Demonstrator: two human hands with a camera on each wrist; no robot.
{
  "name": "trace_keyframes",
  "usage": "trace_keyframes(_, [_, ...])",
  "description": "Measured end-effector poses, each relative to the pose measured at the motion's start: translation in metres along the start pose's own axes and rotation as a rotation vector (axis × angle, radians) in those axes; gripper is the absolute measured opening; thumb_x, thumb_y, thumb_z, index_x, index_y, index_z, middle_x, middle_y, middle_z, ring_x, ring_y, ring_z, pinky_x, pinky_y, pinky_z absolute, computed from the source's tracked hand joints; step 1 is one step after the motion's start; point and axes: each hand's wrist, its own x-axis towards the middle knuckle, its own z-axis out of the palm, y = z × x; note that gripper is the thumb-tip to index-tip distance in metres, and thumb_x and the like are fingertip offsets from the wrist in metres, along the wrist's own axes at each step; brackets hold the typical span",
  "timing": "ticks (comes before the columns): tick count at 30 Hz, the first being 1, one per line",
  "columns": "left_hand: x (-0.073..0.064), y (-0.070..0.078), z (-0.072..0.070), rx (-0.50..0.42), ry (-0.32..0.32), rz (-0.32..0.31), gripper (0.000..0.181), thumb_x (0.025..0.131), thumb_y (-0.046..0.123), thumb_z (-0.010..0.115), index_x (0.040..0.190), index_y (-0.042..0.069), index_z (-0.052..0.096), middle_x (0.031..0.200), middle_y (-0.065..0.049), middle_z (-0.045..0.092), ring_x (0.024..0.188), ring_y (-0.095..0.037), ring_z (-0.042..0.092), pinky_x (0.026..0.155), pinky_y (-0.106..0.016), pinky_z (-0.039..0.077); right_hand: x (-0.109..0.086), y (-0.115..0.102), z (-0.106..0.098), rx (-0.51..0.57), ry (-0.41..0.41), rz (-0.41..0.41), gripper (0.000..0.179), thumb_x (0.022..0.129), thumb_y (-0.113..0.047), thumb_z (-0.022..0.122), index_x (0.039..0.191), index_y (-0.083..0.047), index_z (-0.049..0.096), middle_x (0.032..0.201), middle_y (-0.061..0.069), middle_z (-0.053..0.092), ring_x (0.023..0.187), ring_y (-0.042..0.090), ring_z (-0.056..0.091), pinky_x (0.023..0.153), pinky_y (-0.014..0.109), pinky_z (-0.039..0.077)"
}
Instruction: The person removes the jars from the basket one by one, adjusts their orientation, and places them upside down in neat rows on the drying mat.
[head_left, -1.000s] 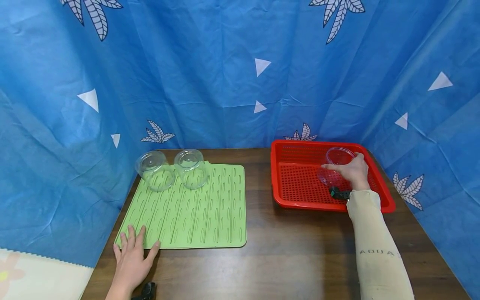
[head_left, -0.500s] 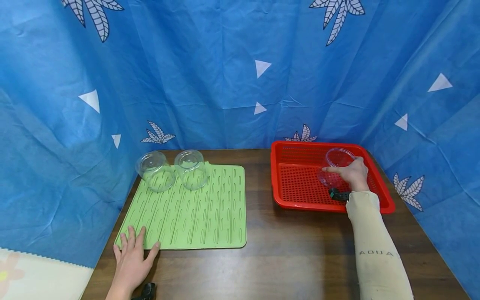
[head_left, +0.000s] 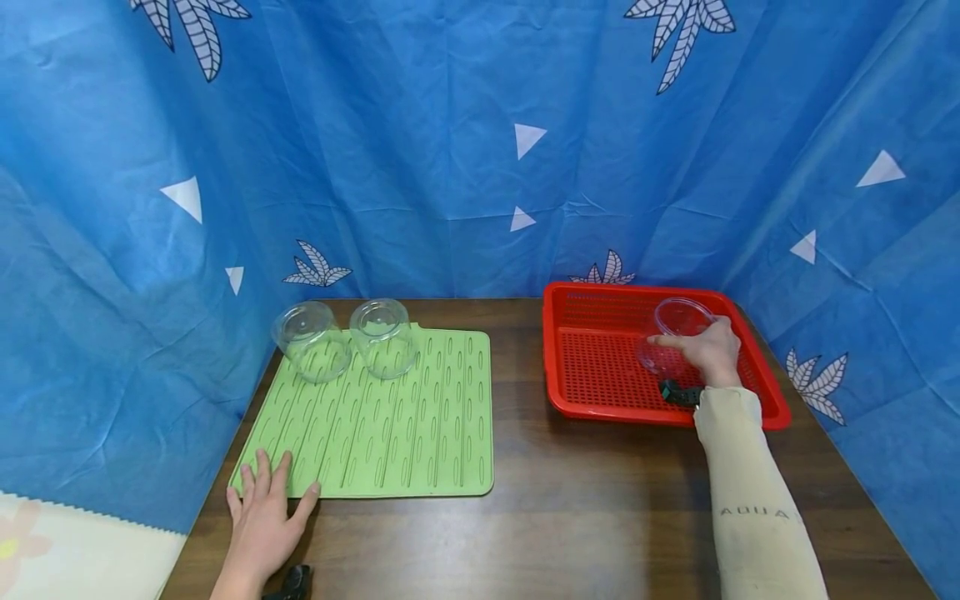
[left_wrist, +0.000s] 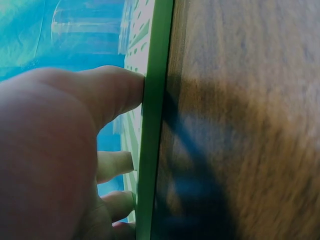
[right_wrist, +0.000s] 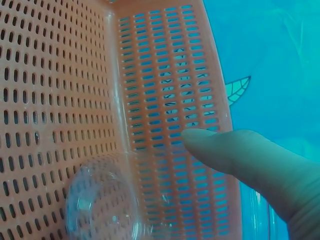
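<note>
My right hand (head_left: pixel 711 350) reaches into the red basket (head_left: pixel 553 358) and grips a clear plastic jar (head_left: pixel 663 357) from its right side. The thumb (right_wrist: pixel 210 145) lies along the jar's wall in the right wrist view, while the other fingers are hidden. Spread fingers of my left hand (head_left: pixel 262 521) rest on the front left corner of a green ribbed mat (head_left: pixel 420 433). Two more clear jars stand bottom up at the mat's back edge: one jar (head_left: pixel 311 342) by the left corner, another jar (head_left: pixel 384 337) beside it.
The wooden table (head_left: pixel 540 517) carries both mat and basket, with bare wood between them. A blue curtain (head_left: pixel 465 150) hangs close behind the table and along both sides. The basket has raised, slotted walls around the jar.
My right hand has shifted very slightly toward the near side while staying on the jar. The left hand and the two jars on the mat have kept their places.
</note>
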Motion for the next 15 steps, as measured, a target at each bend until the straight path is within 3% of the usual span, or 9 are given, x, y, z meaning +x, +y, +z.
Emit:
trace_keyframes(11, [0.000, 0.001, -0.003, 0.012, -0.021, -0.007, 0.089, 0.115, 0.045, 0.055, 0.162, -0.022, 0.020, 0.164, -0.053, -0.009, 0.147, -0.076, -0.014, 0.113, -0.087, -0.014, -0.014, -0.014, -0.011, 0.006, 0.104, -0.113, 0.109, 0.094, -0.028, 0.088, 0.170, 0.004, 0.016, 0.167, 0.036, 0.033, 0.152, 0.058, 0.033, 0.107, 0.072, 0.050])
trace_keyframes(15, [0.004, 0.001, -0.007, 0.051, -0.058, -0.036, 0.092, 0.114, 0.050, 0.054, 0.163, -0.020, 0.021, 0.164, -0.054, -0.007, 0.148, -0.076, -0.011, 0.115, -0.088, -0.010, -0.021, -0.024, -0.017, 0.019, 0.153, -0.166, 0.107, 0.094, -0.031, 0.088, 0.170, 0.002, 0.021, 0.168, 0.033, 0.036, 0.152, 0.055, 0.036, 0.108, 0.071, 0.050])
